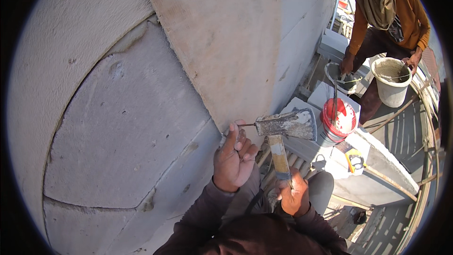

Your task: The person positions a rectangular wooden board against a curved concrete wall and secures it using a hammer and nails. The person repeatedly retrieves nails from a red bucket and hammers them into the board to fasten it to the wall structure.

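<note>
My left hand [232, 164] is raised against the lower end of a plywood board [222, 42], with its thumb and forefinger pinching a thin nail [247, 124]. The nail points right, and its outer end meets the face of a mallet head or lies just in front of it. In my right hand [294, 194] is that mallet [286, 125], gripped low on its pale wooden handle; its thick head is dark and crusted with whitish mortar. The board leans across a curved wall of grey blocks [127, 127] with mortared joints. My fingers hide the nail's other end.
At the upper right a co-worker [394, 14] holds a white bucket [391, 89], one hand down at another bucket [343, 79]. A red bucket [339, 118] with white paste, white blocks [302, 106] and a yellow-handled saw [355, 159] lie nearer. Bamboo poles [390, 182] edge the platform.
</note>
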A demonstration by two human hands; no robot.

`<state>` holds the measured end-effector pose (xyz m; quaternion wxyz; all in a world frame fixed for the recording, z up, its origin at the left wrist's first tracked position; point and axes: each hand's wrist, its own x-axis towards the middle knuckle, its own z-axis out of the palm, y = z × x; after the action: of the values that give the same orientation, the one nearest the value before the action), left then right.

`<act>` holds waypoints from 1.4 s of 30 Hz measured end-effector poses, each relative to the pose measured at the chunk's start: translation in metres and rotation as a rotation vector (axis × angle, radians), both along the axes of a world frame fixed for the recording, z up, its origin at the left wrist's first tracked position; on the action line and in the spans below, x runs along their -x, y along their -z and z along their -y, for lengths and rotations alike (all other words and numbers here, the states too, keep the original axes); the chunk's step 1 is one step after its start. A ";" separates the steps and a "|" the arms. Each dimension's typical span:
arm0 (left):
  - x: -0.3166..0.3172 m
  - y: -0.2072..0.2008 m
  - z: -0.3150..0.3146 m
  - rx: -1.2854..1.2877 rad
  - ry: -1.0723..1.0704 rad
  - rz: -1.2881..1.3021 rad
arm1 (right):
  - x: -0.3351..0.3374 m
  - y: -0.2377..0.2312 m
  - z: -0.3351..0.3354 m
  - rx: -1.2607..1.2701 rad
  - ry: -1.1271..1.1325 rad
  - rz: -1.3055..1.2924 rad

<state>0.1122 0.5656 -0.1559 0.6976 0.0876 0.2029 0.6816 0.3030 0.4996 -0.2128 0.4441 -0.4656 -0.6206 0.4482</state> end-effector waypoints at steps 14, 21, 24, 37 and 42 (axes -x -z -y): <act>0.000 0.001 -0.002 -0.002 -0.016 0.009 | -0.008 -0.017 -0.012 -0.040 0.016 0.109; -0.003 0.000 -0.002 -0.003 0.003 0.002 | 0.000 0.005 -0.008 -0.407 0.255 -0.498; -0.002 0.003 -0.002 0.003 0.003 0.008 | 0.008 0.007 -0.016 -0.316 0.107 0.065; 0.001 0.003 -0.001 0.032 -0.001 -0.042 | 0.002 0.000 -0.019 -0.173 -0.020 0.198; -0.005 0.002 0.000 0.022 -0.025 -0.068 | -0.013 0.007 -0.030 -0.076 0.084 0.017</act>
<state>0.1171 0.5658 -0.1574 0.6826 0.1004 0.2351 0.6847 0.3164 0.5292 -0.2197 0.4747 -0.4780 -0.6206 0.4014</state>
